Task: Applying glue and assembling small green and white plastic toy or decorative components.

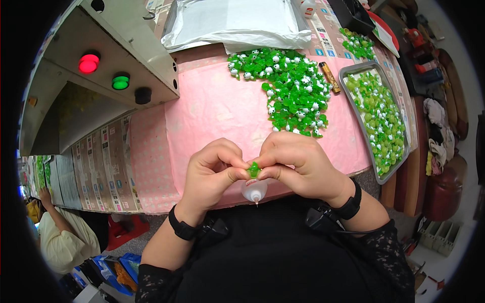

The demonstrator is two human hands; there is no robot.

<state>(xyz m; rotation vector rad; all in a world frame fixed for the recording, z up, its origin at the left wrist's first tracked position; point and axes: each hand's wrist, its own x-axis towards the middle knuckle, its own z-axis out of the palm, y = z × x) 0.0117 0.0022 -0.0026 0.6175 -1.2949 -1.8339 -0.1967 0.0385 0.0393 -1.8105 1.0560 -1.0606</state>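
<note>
My left hand (214,169) and my right hand (298,161) meet over the table's near edge. Both pinch a small translucent green plastic piece (253,169) between thumbs and forefingers; its exact shape is partly hidden by the fingertips. Just below it, a translucent squeeze bottle (254,191) with a thin nozzle tip points toward me; what supports it is hidden. Beyond my right hand spreads a heap of small green pieces with white, black-dotted ball parts (298,96). Under all this lies a pink sheet (212,101).
A grey metal tray (345,81) of green and white pieces stands on the right, with a lighter (329,77) beside it. A paper-lined tray (232,25) lies at the back. The machine housing (116,45) with lamps juts in from the left. Another person (68,232) works far left.
</note>
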